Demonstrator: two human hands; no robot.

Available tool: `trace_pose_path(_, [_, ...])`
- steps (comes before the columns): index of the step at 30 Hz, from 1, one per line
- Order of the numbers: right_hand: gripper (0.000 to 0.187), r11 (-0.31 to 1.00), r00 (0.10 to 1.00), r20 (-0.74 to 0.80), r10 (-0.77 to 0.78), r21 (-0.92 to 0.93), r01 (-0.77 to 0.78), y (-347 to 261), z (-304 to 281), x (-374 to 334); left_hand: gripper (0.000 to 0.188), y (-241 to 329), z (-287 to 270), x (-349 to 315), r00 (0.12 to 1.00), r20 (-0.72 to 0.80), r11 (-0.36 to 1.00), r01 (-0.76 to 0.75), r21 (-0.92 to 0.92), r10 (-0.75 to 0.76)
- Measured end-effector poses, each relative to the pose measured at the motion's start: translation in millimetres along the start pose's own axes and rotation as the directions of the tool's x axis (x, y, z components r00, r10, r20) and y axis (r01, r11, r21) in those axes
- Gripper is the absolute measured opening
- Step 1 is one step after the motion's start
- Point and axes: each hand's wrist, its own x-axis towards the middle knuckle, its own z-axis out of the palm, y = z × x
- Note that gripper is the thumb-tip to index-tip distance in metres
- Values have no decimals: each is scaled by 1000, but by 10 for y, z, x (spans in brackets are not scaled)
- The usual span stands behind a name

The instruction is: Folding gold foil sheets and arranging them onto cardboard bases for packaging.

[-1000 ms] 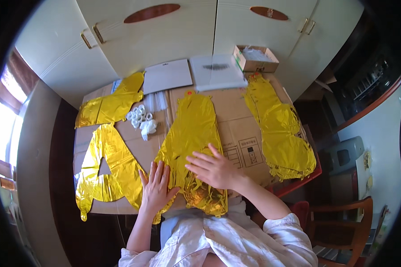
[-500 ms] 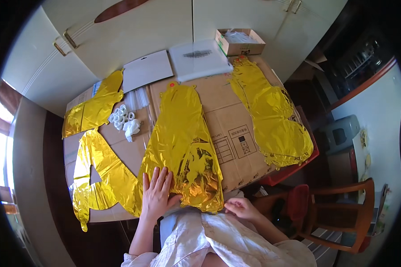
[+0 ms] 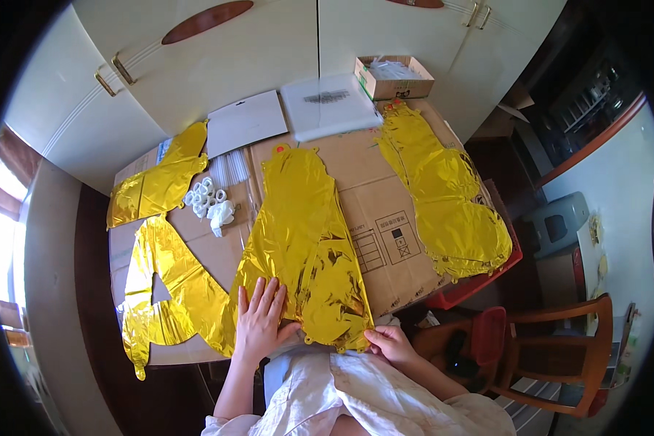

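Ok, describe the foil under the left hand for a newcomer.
Start at the cardboard before white cabinets. Down the middle lies a gold foil piece, widening toward its near end. Unlike its gold neighbours, it has the left hand flat on it and the right hand at its near right corner.

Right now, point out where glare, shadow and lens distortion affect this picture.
Head view: the window at far left is blown out to white; head view: glints streak the gold foil under the left hand; head view: the floor below the table is in deep shadow, cabinets look stretched toward the rim, and corners go black.
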Motion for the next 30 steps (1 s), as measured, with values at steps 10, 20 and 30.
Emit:
trace_pose_path(10, [33, 788, 997, 34, -69, -611, 76, -84, -137, -77, 74, -68, -79, 78, 999, 22, 999, -45, -20, 45])
trace_pose_path(20, [38, -121, 505, 387, -771, -869, 480, -1355, -215, 726, 66, -205, -107, 561, 993, -15, 993, -116, 25, 116])
trace_pose_path(30, [56, -366, 648, 481, -591, -875, 315, -1363, -115, 1551, 52, -215, -1, 708, 988, -103, 993, -108, 38, 112])
